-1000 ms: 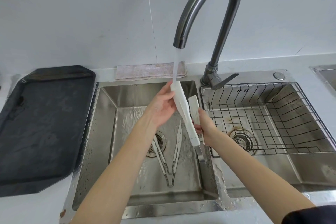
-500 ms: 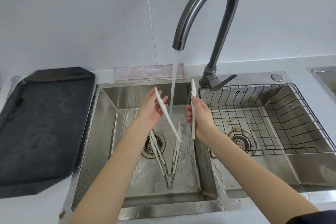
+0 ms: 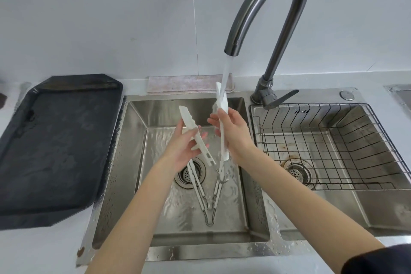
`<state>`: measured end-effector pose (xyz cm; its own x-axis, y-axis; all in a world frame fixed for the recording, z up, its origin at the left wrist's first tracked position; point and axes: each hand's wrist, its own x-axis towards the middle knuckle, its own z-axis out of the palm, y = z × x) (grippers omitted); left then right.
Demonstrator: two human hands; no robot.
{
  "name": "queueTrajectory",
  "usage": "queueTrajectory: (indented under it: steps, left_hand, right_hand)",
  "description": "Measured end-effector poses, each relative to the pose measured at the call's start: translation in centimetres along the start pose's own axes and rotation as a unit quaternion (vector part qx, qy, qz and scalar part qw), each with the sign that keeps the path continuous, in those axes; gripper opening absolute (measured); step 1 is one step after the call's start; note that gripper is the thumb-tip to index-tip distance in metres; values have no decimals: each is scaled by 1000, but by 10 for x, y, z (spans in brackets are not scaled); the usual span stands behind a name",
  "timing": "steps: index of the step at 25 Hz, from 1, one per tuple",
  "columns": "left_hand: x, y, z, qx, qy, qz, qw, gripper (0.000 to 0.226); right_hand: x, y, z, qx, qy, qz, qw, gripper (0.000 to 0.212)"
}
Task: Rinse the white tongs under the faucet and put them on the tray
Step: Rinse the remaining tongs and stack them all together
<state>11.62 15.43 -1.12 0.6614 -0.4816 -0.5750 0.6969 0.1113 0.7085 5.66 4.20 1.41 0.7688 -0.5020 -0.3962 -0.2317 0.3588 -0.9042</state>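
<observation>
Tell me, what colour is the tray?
The tray is black, seen in the head view.

Second tongs' (image 3: 209, 198) tips behind left hand (image 3: 185, 147)

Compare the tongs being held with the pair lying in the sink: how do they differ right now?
The held tongs are up in both hands, left hand and right hand each gripping one arm; the sink tongs lie untouched on the basin floor. One held arm meets the faucet stream; the sink pair does not. The held arms look broad, the others slim. Both are white and spread in a V.
</observation>
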Motion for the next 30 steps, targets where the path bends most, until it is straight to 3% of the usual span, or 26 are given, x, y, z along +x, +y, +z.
queueTrajectory:
  steps: [2, 4, 8, 11, 21, 30]
  left_hand:
    - [-4, -11, -3, 96, -16, 4, 995, 67]
    - [-3, -22, -9, 181, 12, 8, 983, 79]
    - [1, -46, -23, 271, 49, -5, 961, 82]
    - [6, -66, -37, 324, 76, -15, 943, 81]
    - [10, -112, -61, 382, 102, -73, 916, 78]
    - [20, -136, -67, 448, 128, -88, 880, 76]
  right_hand:
    - [4, 11, -4, 8, 12, 43, 999, 35]
    - [7, 25, -9, 2, 19, 82, 996, 37]
    - [11, 58, -22, -69, 35, 150, 986, 40]
    - [11, 82, -28, -57, 43, 205, 976, 42]
    - [21, 142, -34, -52, 80, 307, 947, 41]
    - [29, 183, -43, -137, 103, 341, 925, 39]
